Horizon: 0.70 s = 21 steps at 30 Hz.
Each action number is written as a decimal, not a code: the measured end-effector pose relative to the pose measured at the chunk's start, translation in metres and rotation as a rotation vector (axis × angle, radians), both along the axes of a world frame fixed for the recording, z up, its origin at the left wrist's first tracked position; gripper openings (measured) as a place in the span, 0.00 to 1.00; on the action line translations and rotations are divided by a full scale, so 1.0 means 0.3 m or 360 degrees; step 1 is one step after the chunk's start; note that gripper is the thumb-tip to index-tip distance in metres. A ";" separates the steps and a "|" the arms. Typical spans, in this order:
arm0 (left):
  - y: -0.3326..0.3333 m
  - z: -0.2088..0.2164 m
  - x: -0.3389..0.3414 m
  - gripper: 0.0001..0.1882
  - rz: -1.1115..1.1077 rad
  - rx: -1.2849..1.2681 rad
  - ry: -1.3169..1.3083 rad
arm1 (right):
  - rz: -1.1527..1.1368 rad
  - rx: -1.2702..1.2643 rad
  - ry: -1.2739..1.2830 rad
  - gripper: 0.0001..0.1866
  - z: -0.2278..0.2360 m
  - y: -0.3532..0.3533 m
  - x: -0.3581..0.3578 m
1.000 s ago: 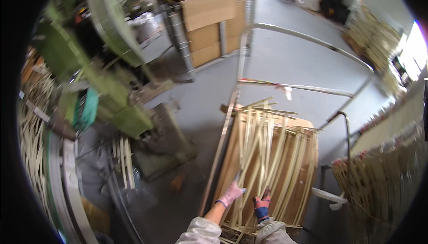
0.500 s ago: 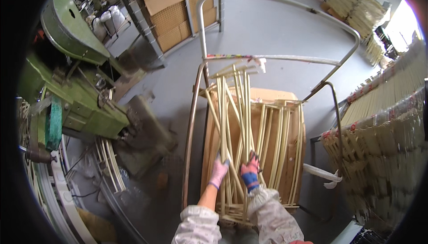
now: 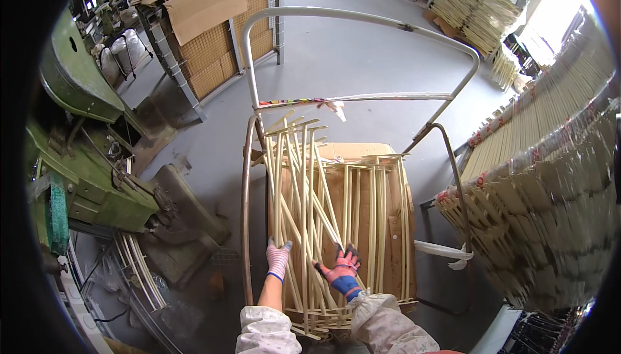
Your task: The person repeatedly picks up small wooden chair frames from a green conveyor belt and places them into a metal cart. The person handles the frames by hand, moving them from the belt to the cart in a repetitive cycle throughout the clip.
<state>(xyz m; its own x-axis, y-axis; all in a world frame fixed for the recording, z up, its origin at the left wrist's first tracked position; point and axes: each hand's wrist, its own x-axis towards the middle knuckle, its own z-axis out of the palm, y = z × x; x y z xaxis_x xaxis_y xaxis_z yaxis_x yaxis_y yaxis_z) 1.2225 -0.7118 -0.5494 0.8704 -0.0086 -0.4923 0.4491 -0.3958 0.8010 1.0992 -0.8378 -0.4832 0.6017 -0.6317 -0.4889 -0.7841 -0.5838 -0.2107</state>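
Observation:
Pale yellow rods (image 3: 305, 199) with short crosspieces lie in a loose, criss-crossed pile on the left side of a cart (image 3: 246, 224). My left hand (image 3: 278, 260), in a pink-and-white striped glove, is closed around rods at the pile's left edge. Beside the pile's right edge, my right hand (image 3: 341, 268) has its fingers spread over the rods and grips nothing. It wears a pink and blue glove with dark fingertips. More rods (image 3: 380, 224) lie in a straighter row to the right, on brown cardboard (image 3: 362, 218).
The cart's pale tubular handle (image 3: 362, 12) rises at the far end. A green machine (image 3: 97, 186) stands at left, beside a cardboard-lined mesh cage (image 3: 207, 50). Wrapped stacks of pale strips (image 3: 537, 211) rise at right. White wrapping (image 3: 443, 250) hangs on the cart's right rail.
My right hand has let go of the rods and spread its fingers. The rods that stood bunched between my hands now lie lower and more spread. The whole view has shifted.

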 end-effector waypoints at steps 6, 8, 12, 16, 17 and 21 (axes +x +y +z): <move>-0.001 0.015 -0.079 0.31 0.0053 0.0417 -0.0104 | 0.0255 -0.0045 0.0101 0.41 -0.111 -0.063 -0.150; -0.014 0.036 -0.128 0.38 -0.0037 0.0803 0.0104 | 0.0224 -0.0054 0.0241 0.31 -0.158 -0.063 -0.200; -0.021 0.078 -0.190 0.49 -0.0198 0.1140 0.0230 | -0.0170 0.0268 0.0148 0.21 -0.215 0.009 -0.257; 0.024 0.085 -0.198 0.49 -0.0125 0.0973 0.0551 | 0.0115 0.0326 0.0227 0.32 -0.197 0.053 -0.305; 0.039 0.082 -0.200 0.49 -0.0073 0.0916 0.0562 | 0.0267 0.0166 0.0189 0.33 -0.175 0.053 -0.330; 0.102 0.065 -0.239 0.46 -0.0051 0.0644 0.0440 | 0.0472 0.0021 0.0272 0.35 -0.024 -0.047 -0.484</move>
<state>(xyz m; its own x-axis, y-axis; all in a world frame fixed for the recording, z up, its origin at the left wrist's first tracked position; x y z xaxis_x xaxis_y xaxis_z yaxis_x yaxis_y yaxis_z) 1.1508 -0.6813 -0.5300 0.7090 0.2067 -0.6742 0.6059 -0.6676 0.4326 0.9539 -0.8520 -0.4904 0.6670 -0.4341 -0.6054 -0.6051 -0.7898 -0.1004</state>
